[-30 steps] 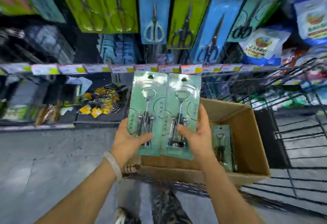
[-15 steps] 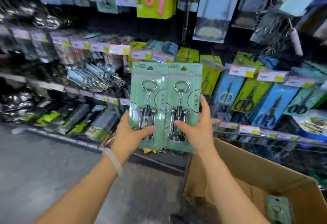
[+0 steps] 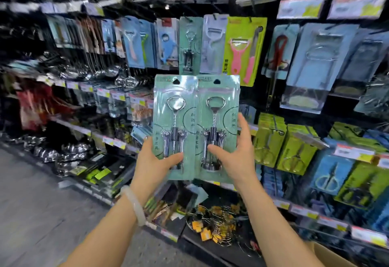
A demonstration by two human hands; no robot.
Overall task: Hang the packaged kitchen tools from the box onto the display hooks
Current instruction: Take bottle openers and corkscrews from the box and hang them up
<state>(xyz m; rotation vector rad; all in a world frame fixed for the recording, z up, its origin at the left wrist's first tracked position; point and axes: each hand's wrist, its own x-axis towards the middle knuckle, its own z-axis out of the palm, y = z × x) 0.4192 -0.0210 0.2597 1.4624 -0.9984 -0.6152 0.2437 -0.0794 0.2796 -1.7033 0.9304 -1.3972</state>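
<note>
Two mint-green corkscrew packs are held up side by side in front of the display wall. My left hand [image 3: 154, 161] grips the lower part of the left pack [image 3: 175, 106], thumb across its front. My right hand [image 3: 235, 157] grips the lower part of the right pack [image 3: 219, 106] the same way. Each pack has a hang hole at its top. Just above them a matching corkscrew pack [image 3: 190, 45] hangs on a display hook. The cardboard box [image 3: 328, 254] shows only as a corner at the bottom right.
Peelers [image 3: 244, 49] and other packaged tools hang in the row beside the matching pack. Green and blue scissor packs [image 3: 294, 148] fill the hooks lower right. Steel ladles [image 3: 101, 64] hang at left. Price-tag rails run along each shelf; grey floor lies at bottom left.
The view has swung upward from the box to the upper display rows. Both hands have lifted the two packs higher, up to just below the hanging matching pack.
</note>
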